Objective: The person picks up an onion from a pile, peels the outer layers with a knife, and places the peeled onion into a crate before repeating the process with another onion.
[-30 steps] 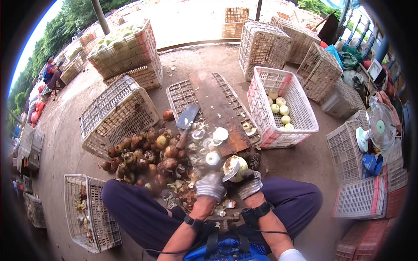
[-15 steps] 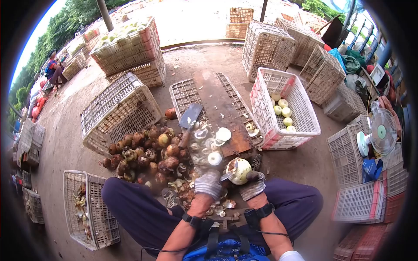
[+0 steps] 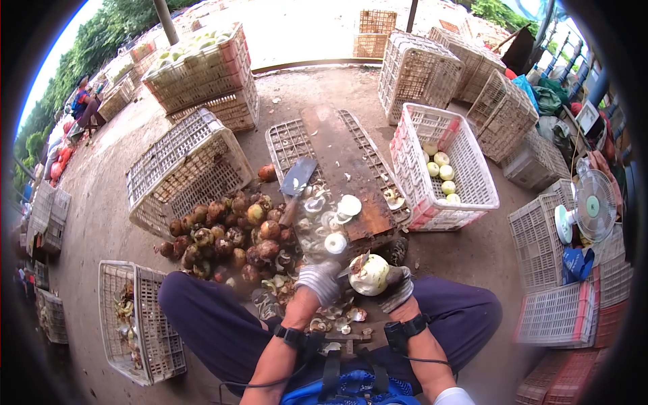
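Left hand (image 3: 318, 281) in a knit grey glove, closed around a small knife (image 3: 352, 266); only a short metal blade shows, the handle is buried in the fist. Right hand (image 3: 398, 287), same glove, wraps the underside of a round pale fruit (image 3: 369, 275), peeled smooth and whitish-green with a brown husk patch on top; fingers mostly hidden behind it. Fruit sits between the two hands, above the knees, blade tip touching its left side. Ahead, a rusty flat board (image 3: 347, 172) lies over a plastic lattice crate, littered with white curled peel slices (image 3: 335, 219). A cleaver (image 3: 297, 182), broad grey blade and wooden handle, rests at the board's left edge. Left of it a heap of rough brown unpeeled fruits (image 3: 226, 236). White mesh basket (image 3: 439, 169) on the right holds a few peeled ones. Tipped crate (image 3: 179, 169) behind the heap. Fan (image 3: 586, 206) far right, partly cut by the lens rim. Wrist straps visible; edges heavily distorted.
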{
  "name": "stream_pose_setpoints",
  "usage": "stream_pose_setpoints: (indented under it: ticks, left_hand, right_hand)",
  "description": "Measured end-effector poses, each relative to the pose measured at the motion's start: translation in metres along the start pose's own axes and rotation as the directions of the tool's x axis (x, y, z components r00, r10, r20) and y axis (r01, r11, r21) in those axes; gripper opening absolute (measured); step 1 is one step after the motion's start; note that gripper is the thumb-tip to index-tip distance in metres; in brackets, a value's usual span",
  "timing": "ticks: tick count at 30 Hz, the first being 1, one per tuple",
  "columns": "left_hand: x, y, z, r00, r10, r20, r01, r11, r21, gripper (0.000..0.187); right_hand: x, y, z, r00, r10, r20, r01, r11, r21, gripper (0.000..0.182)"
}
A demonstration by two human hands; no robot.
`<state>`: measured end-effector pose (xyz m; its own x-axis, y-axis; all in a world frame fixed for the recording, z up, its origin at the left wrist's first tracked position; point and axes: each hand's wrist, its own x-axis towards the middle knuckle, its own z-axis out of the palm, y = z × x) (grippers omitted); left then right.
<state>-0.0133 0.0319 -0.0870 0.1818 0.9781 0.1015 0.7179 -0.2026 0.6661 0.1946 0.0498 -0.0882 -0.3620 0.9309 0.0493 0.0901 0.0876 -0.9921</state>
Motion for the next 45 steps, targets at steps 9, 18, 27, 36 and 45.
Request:
stream_pose_setpoints:
  ticks: [9, 18, 27, 36, 45]
  left_hand:
    - [0.002, 0.018, -0.028, 0.985, -0.071, 0.159, 0.089, 0.991, -0.103, 0.017]
    - [-0.004, 0.03, -0.068, 0.96, -0.188, 0.209, 0.219, 0.967, -0.132, 0.038]
    - [-0.014, 0.071, -0.065, 0.998, 0.015, 0.058, -0.025, 0.983, 0.18, 0.018]
    - [-0.009, 0.035, -0.049, 0.992, -0.122, 0.042, 0.11, 0.97, 0.218, 0.02]
    - [-0.012, 0.069, -0.061, 0.999, 0.021, 0.042, -0.03, 0.975, 0.221, 0.008]
  right_hand:
    - [-0.002, -0.021, -0.003, 0.988, 0.069, 0.136, -0.093, 0.979, 0.18, 0.037]
    - [-0.005, -0.06, -0.013, 0.95, -0.245, 0.194, 0.302, 0.881, -0.365, 0.029]
    - [0.01, -0.038, -0.018, 0.938, 0.251, 0.239, -0.275, 0.959, 0.073, 0.079]
    - [0.006, -0.056, -0.022, 0.92, 0.235, 0.314, -0.308, 0.929, 0.207, 0.078]
    - [0.016, -0.091, -0.018, 0.938, 0.158, 0.31, -0.288, 0.853, 0.436, 0.084]
